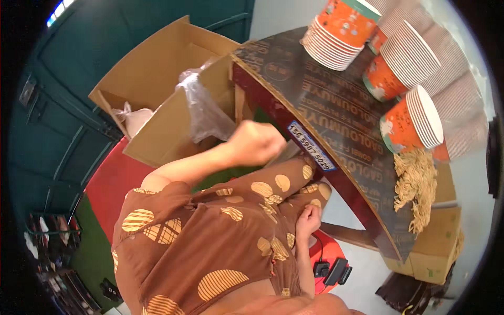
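Note:
My left hand (260,142) is closed in a loose, slightly blurred fist beside the table's front edge. What its fingers hold, if anything, is hidden. A clear plastic bag (202,107) hangs over the side of the open cardboard box (157,58), just behind my left wrist. Lower down and to the right, my right hand (307,220) rests by my patterned brown trouser leg with its fingers curled together; I cannot see anything in them. On the dark table (315,100) stand stacked orange and green paper cups (344,31), another tilted stack (401,65) and a shorter tilted stack (412,123).
Tan, string-like strands (415,184) lie near the table's right edge. Plastic-sleeved cup stacks (457,100) sit behind. Another cardboard box (430,247) stands beyond the table. Black devices (333,270) with a cable rest on a red seat beside my right forearm.

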Motion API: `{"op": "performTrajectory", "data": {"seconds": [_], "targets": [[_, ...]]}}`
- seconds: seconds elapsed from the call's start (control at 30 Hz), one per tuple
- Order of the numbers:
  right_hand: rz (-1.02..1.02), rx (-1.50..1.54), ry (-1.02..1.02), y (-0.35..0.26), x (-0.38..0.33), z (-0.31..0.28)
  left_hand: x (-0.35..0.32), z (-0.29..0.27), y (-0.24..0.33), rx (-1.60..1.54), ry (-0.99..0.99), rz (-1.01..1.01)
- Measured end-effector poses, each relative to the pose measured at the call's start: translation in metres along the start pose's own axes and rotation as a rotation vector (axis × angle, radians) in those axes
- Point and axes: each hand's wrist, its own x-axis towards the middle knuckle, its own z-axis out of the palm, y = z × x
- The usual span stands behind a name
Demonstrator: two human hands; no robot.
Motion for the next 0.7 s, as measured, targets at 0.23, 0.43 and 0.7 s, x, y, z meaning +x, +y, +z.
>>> {"op": "performTrajectory", "data": {"seconds": [0.23, 0.43, 0.7], "targets": [[0.043, 0.014, -0.010, -0.010, -0.002, 0.001, -0.037, -0.129, -0.131, 0.874, 0.351, -0.871], [0.052, -0.037, -0.001, -0.005, -0.008, 0.005, -0.036, -0.158, -0.181, 0.659, 0.052, -1.509], [0.034, -0.052, 0.002, -0.006, -0.002, 0.004, -0.054, -0.153, -0.258, 0.242, 0.242, -1.233]]}}
